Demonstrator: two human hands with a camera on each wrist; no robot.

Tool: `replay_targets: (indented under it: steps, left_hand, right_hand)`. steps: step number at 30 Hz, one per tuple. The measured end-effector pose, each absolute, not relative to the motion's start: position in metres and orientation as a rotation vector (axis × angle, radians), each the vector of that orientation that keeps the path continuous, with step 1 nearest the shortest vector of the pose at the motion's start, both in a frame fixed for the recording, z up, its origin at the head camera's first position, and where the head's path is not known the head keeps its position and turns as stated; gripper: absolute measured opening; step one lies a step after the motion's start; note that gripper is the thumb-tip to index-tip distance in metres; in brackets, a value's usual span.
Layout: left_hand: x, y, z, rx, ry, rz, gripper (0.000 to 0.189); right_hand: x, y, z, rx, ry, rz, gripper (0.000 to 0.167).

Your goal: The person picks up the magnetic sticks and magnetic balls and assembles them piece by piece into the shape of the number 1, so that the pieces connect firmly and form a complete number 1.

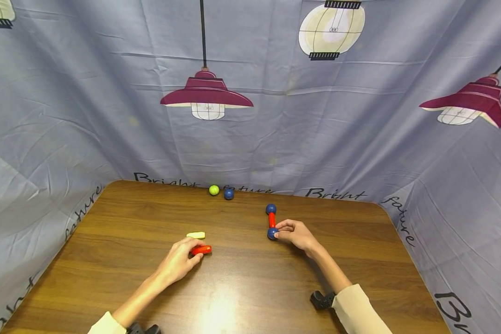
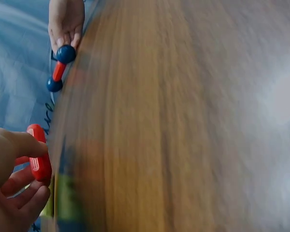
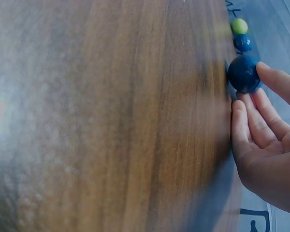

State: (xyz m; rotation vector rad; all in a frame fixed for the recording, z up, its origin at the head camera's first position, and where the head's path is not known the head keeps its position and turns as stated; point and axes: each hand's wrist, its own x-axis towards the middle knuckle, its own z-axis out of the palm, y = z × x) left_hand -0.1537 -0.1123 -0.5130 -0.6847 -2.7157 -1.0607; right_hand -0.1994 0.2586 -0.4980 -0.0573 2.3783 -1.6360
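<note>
In the head view, my left hand (image 1: 178, 262) pinches a short red rod (image 1: 202, 250) between thumb and fingers, on or just above the table. Just beyond it lies a pale yellow rod (image 1: 195, 235). My right hand (image 1: 297, 236) holds the near blue ball (image 1: 272, 233) of a dumbbell-shaped piece. This piece is a red bar (image 1: 272, 220) with that ball at one end and a second blue ball (image 1: 271, 209) at the far end. In the right wrist view, thumb and fingers touch the blue ball (image 3: 244, 74), which hides the bar behind it.
Near the back edge of the wooden table (image 1: 317, 213) sit a yellow-green ball (image 1: 214, 189) and a loose blue ball (image 1: 228, 194), side by side. A printed blue-grey curtain (image 1: 271, 139) stands behind the table and at its sides.
</note>
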Motion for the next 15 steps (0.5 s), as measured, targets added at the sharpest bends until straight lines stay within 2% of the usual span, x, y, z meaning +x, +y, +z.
replay_targets:
  steps: [5,10,15]
  left_hand:
    - [-0.155,-0.099,-0.510,-0.715,-2.721,-1.308,0.021]
    - [-0.157,-0.083,-0.508,-0.686,-2.718,-1.555,0.018]
    - [-0.159,-0.064,-0.505,-0.617,-2.711,-1.691,0.018]
  right_hand:
    - [-0.194,0.255,-0.485,-0.081,2.372,-1.607,0.027]
    - [-0.207,0.263,-0.510,-0.054,2.366,-1.619,0.028]
    - [-0.208,0.264,-0.514,-0.033,2.363,-1.636,0.029]
